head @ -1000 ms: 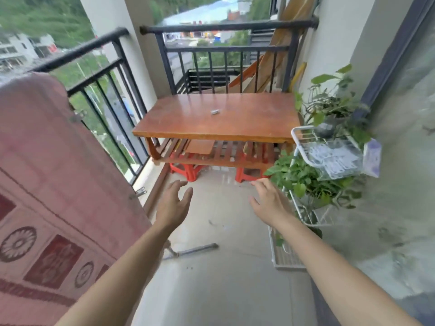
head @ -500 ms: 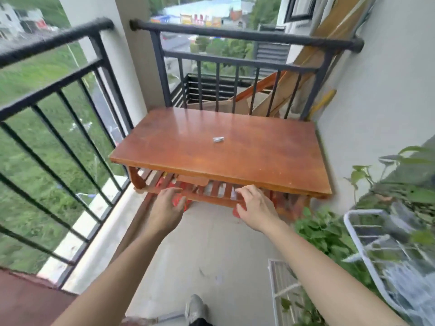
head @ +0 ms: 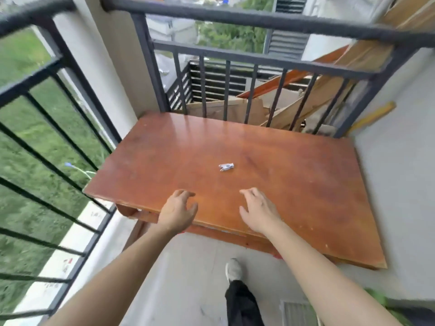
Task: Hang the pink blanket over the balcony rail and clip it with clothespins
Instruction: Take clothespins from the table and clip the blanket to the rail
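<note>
Here, a small white clothespin (head: 226,167) lies near the middle of a reddish wooden table (head: 294,184), beyond both hands and touching neither. The left hand (head: 177,211) and right hand (head: 259,214) hover over the table's near edge, fingers spread and loosely bent, holding nothing. The table stands in a balcony corner against the dark metal balcony rail (head: 235,17), with grass (head: 18,149) beyond the bars on the left and a pale floor (head: 188,278) underfoot.
</note>
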`<control>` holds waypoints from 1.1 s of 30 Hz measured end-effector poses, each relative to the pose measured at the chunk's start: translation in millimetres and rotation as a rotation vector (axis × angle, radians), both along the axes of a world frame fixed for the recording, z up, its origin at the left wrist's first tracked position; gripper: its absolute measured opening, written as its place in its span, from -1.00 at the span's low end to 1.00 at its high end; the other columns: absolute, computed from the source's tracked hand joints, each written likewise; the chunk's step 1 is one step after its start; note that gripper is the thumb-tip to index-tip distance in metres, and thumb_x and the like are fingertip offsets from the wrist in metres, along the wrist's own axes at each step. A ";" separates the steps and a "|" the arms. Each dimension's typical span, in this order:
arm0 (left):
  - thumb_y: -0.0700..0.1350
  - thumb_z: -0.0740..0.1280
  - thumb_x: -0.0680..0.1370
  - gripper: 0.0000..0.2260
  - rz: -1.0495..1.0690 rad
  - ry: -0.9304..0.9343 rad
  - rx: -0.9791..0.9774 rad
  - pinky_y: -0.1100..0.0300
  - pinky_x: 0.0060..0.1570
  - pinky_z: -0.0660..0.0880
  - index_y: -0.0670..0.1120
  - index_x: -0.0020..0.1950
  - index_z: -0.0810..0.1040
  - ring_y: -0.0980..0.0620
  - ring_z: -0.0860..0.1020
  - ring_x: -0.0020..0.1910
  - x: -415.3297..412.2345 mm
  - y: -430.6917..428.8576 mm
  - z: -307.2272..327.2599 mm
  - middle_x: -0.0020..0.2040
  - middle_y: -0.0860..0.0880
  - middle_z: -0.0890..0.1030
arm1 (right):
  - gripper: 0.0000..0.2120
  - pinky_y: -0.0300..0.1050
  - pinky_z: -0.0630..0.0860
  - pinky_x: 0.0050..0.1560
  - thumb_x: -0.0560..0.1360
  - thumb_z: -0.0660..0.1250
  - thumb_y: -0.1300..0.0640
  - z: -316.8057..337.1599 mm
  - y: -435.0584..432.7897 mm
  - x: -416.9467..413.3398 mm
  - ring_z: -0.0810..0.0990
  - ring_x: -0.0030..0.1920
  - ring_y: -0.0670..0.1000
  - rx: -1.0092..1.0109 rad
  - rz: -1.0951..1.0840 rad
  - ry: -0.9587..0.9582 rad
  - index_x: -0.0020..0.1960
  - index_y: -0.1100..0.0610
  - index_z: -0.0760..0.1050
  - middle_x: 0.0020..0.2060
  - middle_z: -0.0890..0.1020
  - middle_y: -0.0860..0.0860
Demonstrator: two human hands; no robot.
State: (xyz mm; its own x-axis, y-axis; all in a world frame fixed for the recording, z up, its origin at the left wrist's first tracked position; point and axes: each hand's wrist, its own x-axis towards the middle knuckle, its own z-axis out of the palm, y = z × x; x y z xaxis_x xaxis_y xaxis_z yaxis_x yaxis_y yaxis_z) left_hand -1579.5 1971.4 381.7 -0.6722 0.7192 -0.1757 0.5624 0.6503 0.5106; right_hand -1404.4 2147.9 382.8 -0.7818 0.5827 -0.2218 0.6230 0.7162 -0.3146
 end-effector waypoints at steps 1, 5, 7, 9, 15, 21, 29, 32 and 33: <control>0.02 0.27 0.59 -0.64 0.009 -0.006 -0.041 0.08 0.35 0.35 -0.07 0.36 0.48 -0.08 0.42 0.36 -10.9 11.8 -13.4 0.37 -0.09 0.45 | -0.51 0.03 0.42 0.31 0.60 0.17 0.00 -10.8 17.3 -18.1 0.37 0.39 0.08 -0.020 0.023 -0.024 0.51 0.02 0.22 0.38 0.35 0.01; 0.13 0.15 0.63 -0.51 0.088 -0.110 -0.294 -0.02 0.46 0.21 0.00 0.53 0.27 -0.16 0.21 0.51 -45.1 48.3 -69.2 0.58 -0.12 0.17 | -0.40 0.11 0.32 0.40 0.60 0.17 0.00 -57.4 80.5 -91.6 0.20 0.50 0.16 -0.087 0.103 -0.159 0.57 0.06 0.05 0.52 0.17 0.10; 0.16 0.13 0.64 -0.47 0.110 -0.174 -0.403 -0.02 0.49 0.13 0.02 0.57 0.18 -0.18 0.11 0.55 -56.5 63.5 -95.9 0.61 -0.13 0.07 | -0.37 0.14 0.22 0.46 0.59 0.18 0.00 -81.3 106.8 -123.4 0.04 0.55 0.19 -0.089 0.156 -0.228 0.58 0.06 0.02 0.57 0.05 0.13; 0.17 0.13 0.63 -0.45 0.168 -0.244 -0.451 -0.04 0.49 0.11 0.04 0.58 0.15 -0.18 0.09 0.56 -63.6 75.7 -118.3 0.61 -0.13 0.04 | -0.35 0.14 0.14 0.48 0.58 0.20 0.02 -106.2 128.5 -150.0 -0.07 0.57 0.21 -0.072 0.221 -0.266 0.58 0.04 0.00 0.58 -0.04 0.15; 0.18 0.15 0.62 -0.40 0.269 -0.400 -0.532 -0.06 0.53 0.02 -0.01 0.60 0.09 -0.20 -0.09 0.58 -52.2 93.7 -164.8 0.62 -0.12 -0.13 | -0.39 0.13 0.12 0.49 0.60 0.22 0.11 -164.7 168.9 -192.3 -0.09 0.57 0.25 -0.052 0.399 -0.364 0.58 0.02 0.05 0.58 -0.08 0.15; 0.20 0.16 0.61 -0.35 0.257 -0.463 -0.555 -0.05 0.54 0.02 0.03 0.62 -0.01 -0.11 -0.20 0.59 -54.1 86.5 -170.8 0.61 -0.05 -0.25 | -0.85 0.02 0.50 0.01 0.51 0.41 0.15 -177.2 182.2 -211.6 0.49 0.11 0.14 0.017 0.458 -0.231 0.06 -0.01 0.59 0.08 0.51 0.01; 0.08 0.14 0.64 -0.53 0.736 -0.373 -0.248 0.02 0.50 0.11 -0.02 0.54 0.27 -0.06 0.11 0.56 -70.8 42.9 -124.3 0.58 -0.07 0.18 | -0.66 -0.01 0.49 0.02 0.55 0.28 -0.11 -125.5 100.1 -260.6 0.58 0.13 0.12 -0.170 0.599 -0.102 0.28 -0.01 0.40 0.13 0.56 -0.03; 0.08 0.14 0.65 -0.56 0.866 -0.235 -0.234 0.03 0.50 0.11 -0.01 0.51 0.30 -0.06 0.11 0.56 -52.1 -15.2 -85.4 0.59 -0.06 0.15 | -0.60 0.01 0.50 0.08 0.55 0.28 -0.11 -100.8 29.6 -286.5 0.56 0.19 0.14 -0.187 0.779 -0.053 0.33 0.02 0.42 0.18 0.56 0.01; 0.09 0.14 0.64 -0.56 0.922 -0.198 -0.236 0.02 0.51 0.11 0.00 0.51 0.31 -0.06 0.10 0.57 -42.7 -38.6 -73.1 0.59 -0.06 0.15 | -0.60 0.01 0.51 0.08 0.54 0.28 -0.11 -92.4 1.6 -291.5 0.56 0.19 0.14 -0.195 0.849 -0.036 0.32 0.02 0.44 0.16 0.55 0.02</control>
